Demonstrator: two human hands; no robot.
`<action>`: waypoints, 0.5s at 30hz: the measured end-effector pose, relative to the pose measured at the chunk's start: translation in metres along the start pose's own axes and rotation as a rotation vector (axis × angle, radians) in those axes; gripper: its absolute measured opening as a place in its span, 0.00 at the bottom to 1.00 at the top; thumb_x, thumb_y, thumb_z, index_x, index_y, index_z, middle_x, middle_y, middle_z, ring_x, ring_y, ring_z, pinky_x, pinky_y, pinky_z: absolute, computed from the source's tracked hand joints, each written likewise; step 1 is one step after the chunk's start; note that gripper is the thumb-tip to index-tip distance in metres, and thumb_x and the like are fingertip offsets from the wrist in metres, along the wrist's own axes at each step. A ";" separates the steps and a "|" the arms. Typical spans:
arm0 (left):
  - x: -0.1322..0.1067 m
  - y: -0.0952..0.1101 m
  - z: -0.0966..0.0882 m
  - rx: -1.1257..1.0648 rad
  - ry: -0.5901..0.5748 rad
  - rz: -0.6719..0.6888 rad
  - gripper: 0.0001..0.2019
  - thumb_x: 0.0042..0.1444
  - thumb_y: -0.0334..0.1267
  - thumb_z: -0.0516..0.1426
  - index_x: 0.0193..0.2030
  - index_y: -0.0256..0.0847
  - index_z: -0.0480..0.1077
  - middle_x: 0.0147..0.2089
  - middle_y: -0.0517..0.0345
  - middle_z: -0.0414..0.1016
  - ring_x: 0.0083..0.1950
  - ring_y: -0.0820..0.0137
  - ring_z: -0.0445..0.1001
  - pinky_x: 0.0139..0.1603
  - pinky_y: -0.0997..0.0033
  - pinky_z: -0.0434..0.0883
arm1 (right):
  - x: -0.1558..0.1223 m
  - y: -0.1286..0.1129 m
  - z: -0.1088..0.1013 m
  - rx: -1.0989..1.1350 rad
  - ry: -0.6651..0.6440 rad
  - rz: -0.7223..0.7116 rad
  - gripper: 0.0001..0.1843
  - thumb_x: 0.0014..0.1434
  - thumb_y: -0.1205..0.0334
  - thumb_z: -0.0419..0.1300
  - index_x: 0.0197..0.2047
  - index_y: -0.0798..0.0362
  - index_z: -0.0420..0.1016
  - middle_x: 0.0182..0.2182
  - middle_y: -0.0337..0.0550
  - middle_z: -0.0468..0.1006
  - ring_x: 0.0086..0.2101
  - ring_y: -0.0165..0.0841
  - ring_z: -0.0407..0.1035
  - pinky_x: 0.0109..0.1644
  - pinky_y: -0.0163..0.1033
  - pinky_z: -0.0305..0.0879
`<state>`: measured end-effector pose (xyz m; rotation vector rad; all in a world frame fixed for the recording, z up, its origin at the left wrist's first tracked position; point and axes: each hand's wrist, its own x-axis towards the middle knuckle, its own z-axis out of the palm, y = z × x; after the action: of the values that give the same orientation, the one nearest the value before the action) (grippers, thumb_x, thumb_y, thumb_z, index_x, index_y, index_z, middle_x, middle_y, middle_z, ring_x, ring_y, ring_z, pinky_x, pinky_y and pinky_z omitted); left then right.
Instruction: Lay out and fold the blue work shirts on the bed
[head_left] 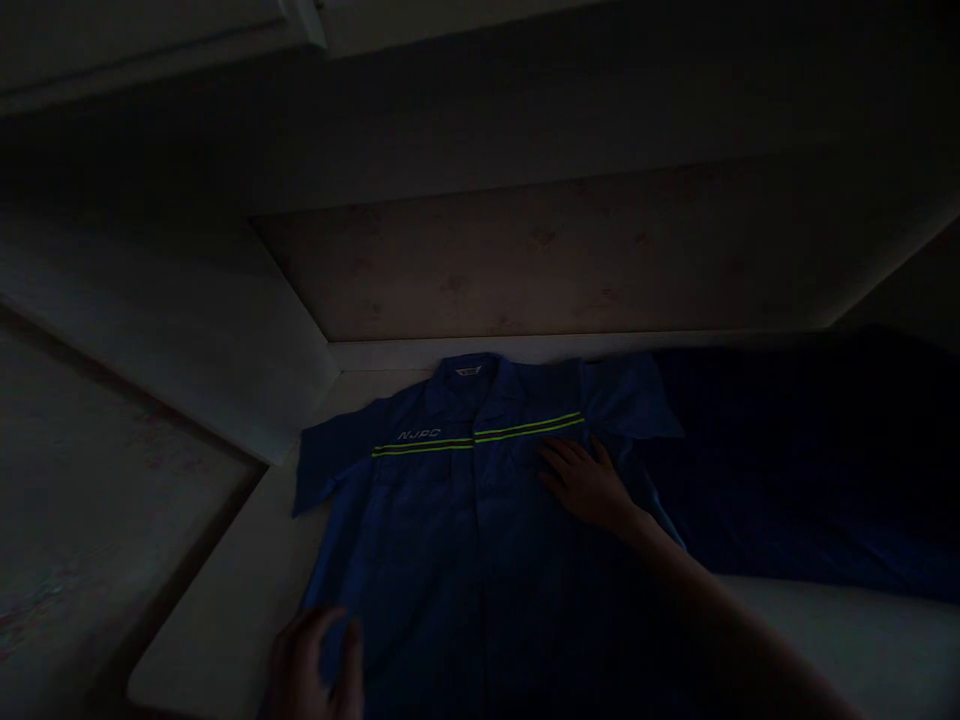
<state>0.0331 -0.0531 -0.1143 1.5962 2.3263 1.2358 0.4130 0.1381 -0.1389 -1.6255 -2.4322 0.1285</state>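
A blue short-sleeved work shirt (450, 540) with a yellow-green chest stripe and white lettering lies flat, front up, on a pale surface (225, 620), collar toward the wall. My right hand (581, 480) rests flat on the shirt's chest just under the stripe, fingers stretched out. At the bottom edge of the view my left hand (315, 665) has its fingers closed on the shirt's lower left edge. The scene is very dim.
More dark blue cloth (810, 470) is heaped to the right of the shirt. A wall (570, 270) runs behind the surface, with another panel (165, 330) at the left. The surface's rounded corner is at the lower left.
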 end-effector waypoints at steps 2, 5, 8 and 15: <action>0.027 0.042 0.032 -0.045 -0.104 0.197 0.13 0.58 0.47 0.56 0.46 0.45 0.70 0.48 0.49 0.75 0.50 0.58 0.75 0.50 0.55 0.76 | 0.000 0.000 0.000 0.002 0.002 0.009 0.23 0.68 0.50 0.47 0.63 0.44 0.65 0.64 0.46 0.65 0.62 0.45 0.58 0.66 0.70 0.35; 0.079 0.103 0.090 -0.096 -0.298 0.430 0.13 0.63 0.42 0.52 0.52 0.45 0.69 0.55 0.51 0.73 0.57 0.63 0.72 0.59 0.59 0.71 | 0.000 -0.002 -0.003 0.023 -0.006 0.018 0.22 0.68 0.50 0.48 0.62 0.45 0.66 0.64 0.46 0.66 0.62 0.44 0.58 0.66 0.69 0.35; 0.134 0.145 0.156 -0.089 -0.511 0.499 0.14 0.63 0.37 0.52 0.54 0.43 0.69 0.58 0.51 0.72 0.60 0.65 0.69 0.65 0.61 0.64 | 0.000 -0.003 -0.009 0.058 -0.008 0.042 0.21 0.68 0.50 0.49 0.61 0.44 0.67 0.63 0.45 0.67 0.62 0.42 0.59 0.67 0.66 0.37; 0.228 0.191 0.290 -0.044 -0.722 0.323 0.14 0.66 0.40 0.50 0.44 0.34 0.73 0.47 0.49 0.77 0.51 0.65 0.75 0.57 0.57 0.69 | 0.001 -0.007 -0.017 0.100 -0.018 0.090 0.21 0.67 0.49 0.50 0.60 0.43 0.68 0.62 0.43 0.69 0.61 0.40 0.60 0.68 0.63 0.36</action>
<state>0.2066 0.3238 -0.1047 2.0149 1.6281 0.5713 0.4101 0.1360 -0.1212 -1.6967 -2.3261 0.2755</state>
